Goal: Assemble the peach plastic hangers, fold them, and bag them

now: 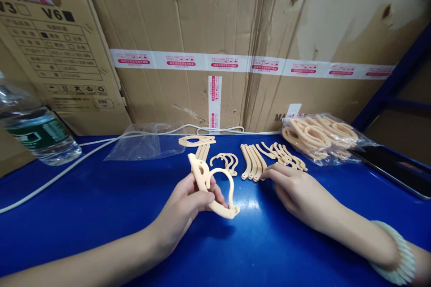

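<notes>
My left hand (193, 202) grips a cream plastic folding-hanger piece (220, 210), a curved arm with a round hook standing up from it. It is held above the blue table, tilted. My right hand (291, 186) reaches down to the right end of a row of curved hanger arms (249, 161). Its fingertips are closed at the last arm in that row and partly hide it. Several loose hooks (229, 161) lie between the hands. Behind the left hand are straighter strips (203, 150) and a folded hanger (196, 141). More small curved pieces (286, 154) are heaped beyond my right hand.
A clear bag of hanger parts (319, 136) lies at the back right beside a dark phone (397, 170). An empty clear bag (134, 145), a white cable (84, 154) and a water bottle (37, 132) are on the left. Large cardboard boxes (188, 18) stand behind the blue table (111, 215).
</notes>
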A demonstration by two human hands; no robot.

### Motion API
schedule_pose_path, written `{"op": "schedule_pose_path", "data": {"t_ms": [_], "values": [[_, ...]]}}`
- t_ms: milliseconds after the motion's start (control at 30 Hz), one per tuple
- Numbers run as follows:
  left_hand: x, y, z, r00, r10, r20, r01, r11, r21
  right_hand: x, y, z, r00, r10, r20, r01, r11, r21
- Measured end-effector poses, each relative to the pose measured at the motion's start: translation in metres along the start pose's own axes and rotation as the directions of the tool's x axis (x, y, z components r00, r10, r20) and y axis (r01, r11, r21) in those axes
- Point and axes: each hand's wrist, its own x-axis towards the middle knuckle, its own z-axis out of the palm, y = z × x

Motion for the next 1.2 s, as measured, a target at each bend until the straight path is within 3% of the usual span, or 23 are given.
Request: {"op": "schedule_pose_path", "data": {"t_ms": [500, 700, 833, 1200], "values": [[0.003, 0.001, 0.004, 0.999, -0.017, -0.048, 0.019, 0.999, 0.034, -0.001, -0.014, -0.002, 1.0, -0.03, 0.005, 0.03, 0.999, 0.033], [0.001, 0.0, 0.003, 0.998, -0.03, -0.046, 0.032, 0.999, 0.036, 0.0, -0.019, -0.002, 0.964, -0.161, 0.213, 0.16, 0.987, 0.02], [0.002, -0.001, 0.002, 0.999, -0.022, -0.029, 0.023, 0.999, 0.047, 0.001, -0.016, -0.001, 0.943, -0.168, 0.288, 0.16, 0.986, 0.052], [0.001, -0.003, -0.001, 0.999, -0.02, -0.026, 0.022, 0.998, 0.063, 0.003, -0.013, -0.004, 0.971, -0.1, 0.217, 0.083, 0.993, 0.087]]}}
